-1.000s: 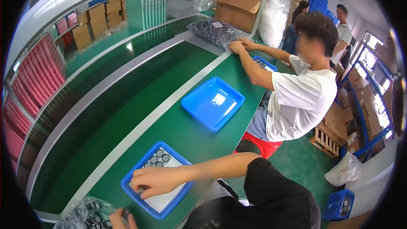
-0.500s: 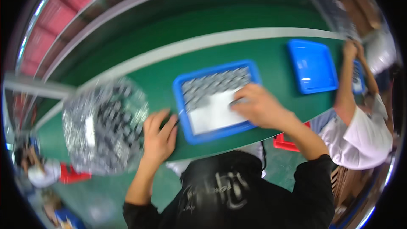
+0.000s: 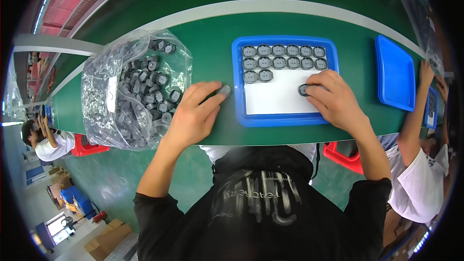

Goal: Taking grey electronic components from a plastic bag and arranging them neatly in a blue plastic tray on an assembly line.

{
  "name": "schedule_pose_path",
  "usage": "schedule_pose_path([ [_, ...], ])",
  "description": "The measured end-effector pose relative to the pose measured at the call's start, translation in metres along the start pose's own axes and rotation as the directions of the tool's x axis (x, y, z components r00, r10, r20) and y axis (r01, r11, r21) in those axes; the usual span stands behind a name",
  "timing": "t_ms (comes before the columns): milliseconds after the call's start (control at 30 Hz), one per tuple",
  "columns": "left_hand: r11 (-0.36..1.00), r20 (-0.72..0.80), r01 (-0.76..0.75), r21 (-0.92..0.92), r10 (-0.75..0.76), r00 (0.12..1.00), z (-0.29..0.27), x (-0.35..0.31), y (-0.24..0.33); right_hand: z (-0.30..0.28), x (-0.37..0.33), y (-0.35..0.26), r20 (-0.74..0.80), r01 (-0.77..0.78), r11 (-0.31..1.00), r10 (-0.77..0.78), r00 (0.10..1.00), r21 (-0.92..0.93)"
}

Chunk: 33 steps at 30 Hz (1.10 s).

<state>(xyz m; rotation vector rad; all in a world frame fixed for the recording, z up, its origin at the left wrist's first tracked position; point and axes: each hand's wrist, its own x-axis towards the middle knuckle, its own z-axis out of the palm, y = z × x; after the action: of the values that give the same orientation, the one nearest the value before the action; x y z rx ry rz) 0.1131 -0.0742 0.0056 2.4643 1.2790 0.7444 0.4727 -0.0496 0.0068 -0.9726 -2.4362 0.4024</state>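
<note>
One grey rounded part (image 3: 224,90) apiece is pinched by left hand (image 3: 194,111) and right hand (image 3: 336,100) near centre, fourteen being held in the central blue tray (image 3: 285,120), more in the clear plastic bag (image 3: 97,84) centre-left, on a green worktable (image 3: 212,34), with a red stool (image 3: 91,149) seen at left.

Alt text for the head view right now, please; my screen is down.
A person's right hand pinches a dark part at a blue tray, where fourteen similar parts sit in rows of six, six and two. The left hand holds another part between the tray and a clear bag of loose parts.
</note>
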Motion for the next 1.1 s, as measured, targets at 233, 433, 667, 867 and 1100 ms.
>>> schedule_pose_path([
  [233,0.999,-0.051,-0.038,-0.005,0.038,0.998,0.012,0.006,-0.004,-0.007,0.0,-0.001,0.031,-0.036,0.999,0.036,0.999,0.021],
  [433,0.99,0.085,-0.131,0.059,0.126,0.988,-0.004,0.015,-0.009,-0.002,-0.002,0.002,0.005,-0.05,0.998,0.05,0.999,0.034],
  [667,0.997,0.028,-0.068,0.032,0.067,0.997,0.011,0.009,-0.008,-0.002,-0.002,0.001,0.004,-0.018,1.0,0.018,1.0,0.004],
  [867,0.996,-0.095,-0.074,0.042,0.077,0.992,0.008,0.011,-0.003,-0.002,0.0,0.0,0.007,0.002,1.0,-0.002,1.0,-0.023],
  [1100,0.963,-0.246,-0.257,-0.079,0.231,0.941,0.051,0.076,0.05,0.011,0.022,0.006,-0.048,0.05,0.996,-0.053,0.997,-0.071],
])
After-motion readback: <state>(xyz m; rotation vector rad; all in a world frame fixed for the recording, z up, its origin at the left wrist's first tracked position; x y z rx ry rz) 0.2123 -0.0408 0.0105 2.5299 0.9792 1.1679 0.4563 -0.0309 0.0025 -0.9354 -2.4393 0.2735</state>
